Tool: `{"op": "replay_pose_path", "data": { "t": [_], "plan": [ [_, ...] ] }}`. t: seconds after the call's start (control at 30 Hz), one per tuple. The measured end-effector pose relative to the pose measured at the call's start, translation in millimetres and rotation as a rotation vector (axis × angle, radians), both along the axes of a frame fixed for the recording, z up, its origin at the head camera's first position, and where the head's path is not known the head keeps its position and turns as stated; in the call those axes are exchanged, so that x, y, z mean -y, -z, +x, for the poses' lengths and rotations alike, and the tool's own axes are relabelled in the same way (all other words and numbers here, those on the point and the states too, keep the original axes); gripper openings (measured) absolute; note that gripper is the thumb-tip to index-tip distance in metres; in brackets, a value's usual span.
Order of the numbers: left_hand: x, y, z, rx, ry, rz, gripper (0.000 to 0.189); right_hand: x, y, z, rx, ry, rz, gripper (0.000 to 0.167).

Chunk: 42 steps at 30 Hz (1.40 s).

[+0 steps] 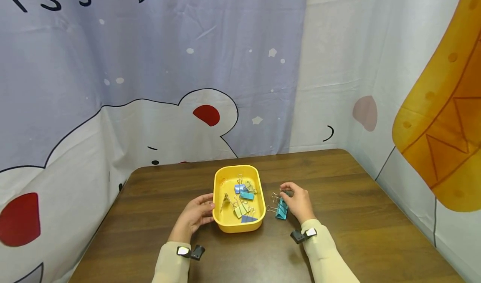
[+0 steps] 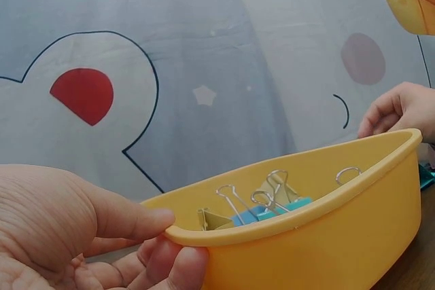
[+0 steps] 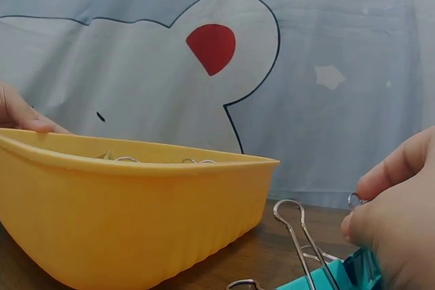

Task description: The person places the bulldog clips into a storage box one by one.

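A yellow plastic tub stands on the table with several binder clips inside, among them a blue clip, a teal clip and a pale yellow-green clip. My left hand grips the tub's left rim, thumb on top and fingers below it in the left wrist view. To the right of the tub, my right hand pinches the wire handle of a teal binder clip between thumb and forefinger. Another teal binder clip lies close by, its wire handles pointing toward the tub; the hand partly hides the pinched one.
The brown wooden table extends past both hands, with rounded far corners. Behind it and along its sides hangs a printed cloth. Each wrist carries a small black camera on a strap.
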<state>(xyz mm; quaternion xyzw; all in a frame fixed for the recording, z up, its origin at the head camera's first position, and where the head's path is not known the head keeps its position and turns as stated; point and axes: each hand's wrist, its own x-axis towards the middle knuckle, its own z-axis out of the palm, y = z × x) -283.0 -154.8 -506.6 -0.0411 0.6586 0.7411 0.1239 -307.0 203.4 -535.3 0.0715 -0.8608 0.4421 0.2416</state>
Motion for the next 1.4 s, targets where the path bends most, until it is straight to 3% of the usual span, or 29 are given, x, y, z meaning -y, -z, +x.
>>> {"op": "replay_pose_path", "data": {
  "t": [0.2,0.37,0.6,0.8,1.07,1.4],
  "plan": [
    [-0.2,0.5,-1.1,-0.001,0.002,-0.001,0.048,-3,0.6,-3.4,0.0,0.016,-0.16,0.019],
    [0.0,-0.6,-0.2,0.003,0.005,-0.002,0.048,-6,-6.7,-3.3,0.014,-0.027,-0.412,0.02],
    [0.2,-1.8,-0.4,0.003,0.008,-0.004,0.048,-11,-22.1,-2.6,0.108,-0.074,-0.736,0.032],
    [0.4,-2.0,-0.4,-0.007,0.017,-0.002,0.048,-13,-31.2,-0.8,0.162,-0.095,-0.939,0.025],
    [0.1,-3.8,-0.2,-0.005,0.011,-0.001,0.048,-6,-44.1,1.3,0.146,-0.147,-1.008,0.018],
    [0.0,-1.4,-0.5,-0.008,0.009,-0.007,0.047,16,-49.6,3.5,0.162,-0.206,-0.948,0.025]
  ]
}}
